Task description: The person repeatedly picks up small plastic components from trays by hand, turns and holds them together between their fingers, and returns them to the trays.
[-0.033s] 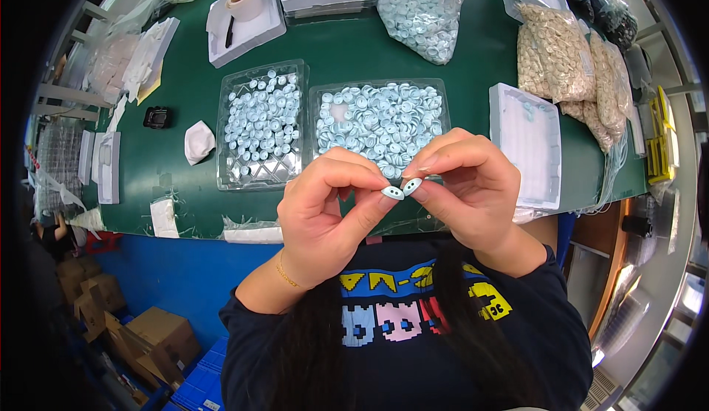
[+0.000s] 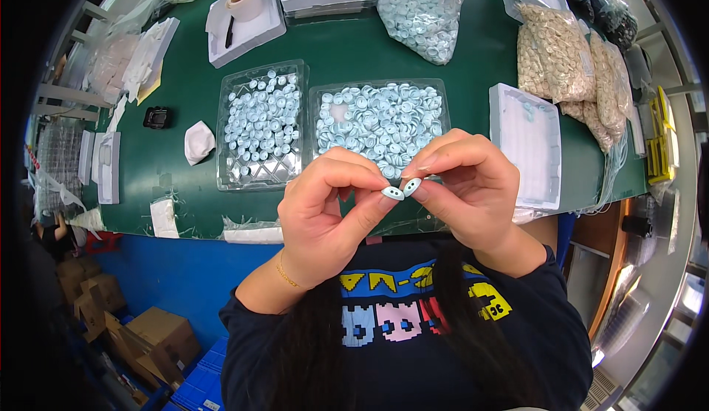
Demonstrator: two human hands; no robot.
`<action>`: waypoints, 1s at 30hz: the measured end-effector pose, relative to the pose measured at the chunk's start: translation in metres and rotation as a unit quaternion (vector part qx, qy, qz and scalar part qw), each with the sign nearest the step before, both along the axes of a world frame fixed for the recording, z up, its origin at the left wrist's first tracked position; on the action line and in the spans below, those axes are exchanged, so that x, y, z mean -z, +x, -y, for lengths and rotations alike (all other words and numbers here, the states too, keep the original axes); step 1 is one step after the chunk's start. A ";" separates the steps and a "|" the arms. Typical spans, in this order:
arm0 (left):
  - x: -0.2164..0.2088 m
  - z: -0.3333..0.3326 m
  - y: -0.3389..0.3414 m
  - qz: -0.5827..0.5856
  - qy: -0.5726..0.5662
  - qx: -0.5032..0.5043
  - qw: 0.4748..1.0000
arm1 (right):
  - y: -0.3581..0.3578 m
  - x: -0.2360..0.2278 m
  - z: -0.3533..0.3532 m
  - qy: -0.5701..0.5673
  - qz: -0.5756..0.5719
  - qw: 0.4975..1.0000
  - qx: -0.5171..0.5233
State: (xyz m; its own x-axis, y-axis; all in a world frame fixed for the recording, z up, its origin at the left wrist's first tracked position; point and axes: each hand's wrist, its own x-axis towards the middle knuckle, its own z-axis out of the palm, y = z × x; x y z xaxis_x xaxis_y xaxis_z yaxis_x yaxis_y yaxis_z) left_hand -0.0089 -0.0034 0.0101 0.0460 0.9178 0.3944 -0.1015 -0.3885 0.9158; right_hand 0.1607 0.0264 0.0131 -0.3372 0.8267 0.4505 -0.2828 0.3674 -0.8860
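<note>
My left hand (image 2: 325, 200) pinches a pale blue button (image 2: 392, 192) between thumb and forefinger. A second pale blue button (image 2: 412, 186) is held the same way in my right hand (image 2: 473, 186). Both buttons show dark holes, and their edges sit side by side, seemingly touching. Just beyond my hands is a clear plastic tray (image 2: 448, 108) heaped with buttons of the same kind. To its left stands another clear tray (image 2: 223, 145) with a looser spread of them, its ribbed bottom showing near the front.
At the right lies a white tray (image 2: 550, 160) with a few pale pieces. Bags of beige pieces (image 2: 554, 53) are beyond it. A bag of blue buttons (image 2: 425, 23), a tape roll (image 2: 244, 3) and a black pen (image 2: 230, 32) occupy the back. Left are a small black box (image 2: 157, 118) and crumpled white cloth (image 2: 199, 143).
</note>
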 end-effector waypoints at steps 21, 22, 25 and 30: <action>-0.003 -0.003 0.000 0.319 -0.290 0.221 0.875 | 0.002 0.005 -0.006 -0.475 -0.267 0.796 -0.263; -0.005 -0.002 0.000 0.316 -0.292 0.216 0.876 | 0.002 0.005 -0.006 -0.478 -0.270 0.794 -0.263; -0.004 -0.002 -0.001 0.299 -0.282 0.207 0.888 | 0.001 0.004 -0.006 -0.485 -0.277 0.789 -0.257; 0.002 -0.004 -0.002 0.271 -0.254 0.196 0.907 | 0.003 0.006 -0.007 -0.418 -0.228 0.860 -0.181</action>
State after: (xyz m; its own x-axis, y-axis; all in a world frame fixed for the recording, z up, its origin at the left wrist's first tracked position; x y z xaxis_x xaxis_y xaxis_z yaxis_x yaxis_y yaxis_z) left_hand -0.0110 0.0009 0.0079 0.3348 0.9422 -0.0132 -0.6298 0.2342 0.7406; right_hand 0.1638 0.0332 0.0067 -0.5865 0.8040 -0.0981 -0.6326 -0.5304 -0.5643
